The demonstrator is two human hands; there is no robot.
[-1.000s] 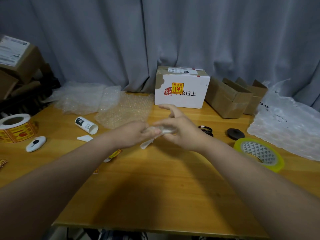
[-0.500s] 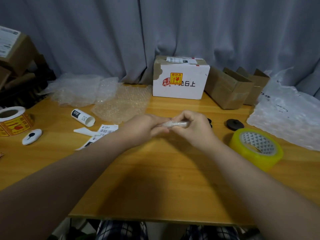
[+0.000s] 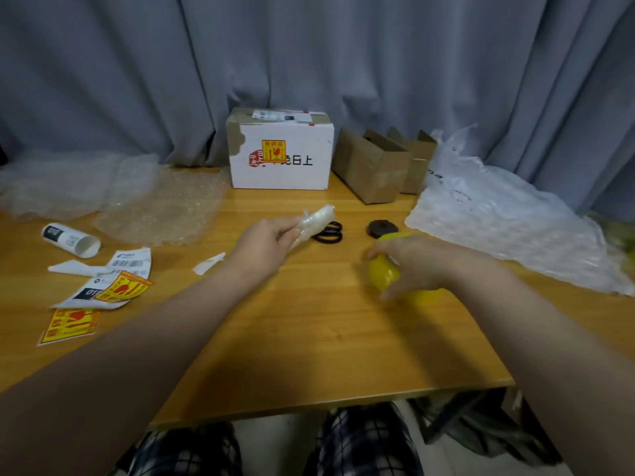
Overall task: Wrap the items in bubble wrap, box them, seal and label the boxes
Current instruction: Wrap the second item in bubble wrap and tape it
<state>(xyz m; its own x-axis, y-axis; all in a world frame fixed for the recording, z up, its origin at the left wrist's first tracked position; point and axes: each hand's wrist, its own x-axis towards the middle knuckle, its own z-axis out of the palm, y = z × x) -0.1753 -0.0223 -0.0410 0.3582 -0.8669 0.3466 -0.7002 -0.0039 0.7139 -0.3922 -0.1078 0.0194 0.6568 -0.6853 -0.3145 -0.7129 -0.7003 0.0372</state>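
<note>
Holding a small bubble-wrapped bundle (image 3: 316, 219) off the table (image 3: 309, 338) in the left hand (image 3: 264, 245), fingers and thumb pinched round its nearer end. Points its long axis up and away to the right, far tip hanging just above and left of the black scissors (image 3: 328, 232), roughly toward the white box (image 3: 281, 166) at the back. Reaching with the right hand (image 3: 415, 262) over the yellow tape roll (image 3: 386, 278), fingers curved round its rim, seemingly gripping it, though blurred. Judged as the step of taping the wrap shut before boxing. Turns on one relation: roll lying to the right of the bundle and nearer the body, well apart from it, bare wood between. Right hand on the roll, left hand on the bundle, so no swap called for; needs only bringing the two together over the open middle of the table. Plenty of free wood toward the front edge; less room behind, with the scissors and a dark round object (image 3: 381, 227) just beyond the hands. Crowded flanks: air-cushion film (image 3: 498, 221) near the right forearm, loose labels (image 3: 117, 286) and a white tube (image 3: 70, 235) off to the left. Brown cartons (image 3: 374, 166) just right of the white box, reachable past the scissors. Risk of the wrap springing loose at its free far end on any slackening of the pinch.
</note>
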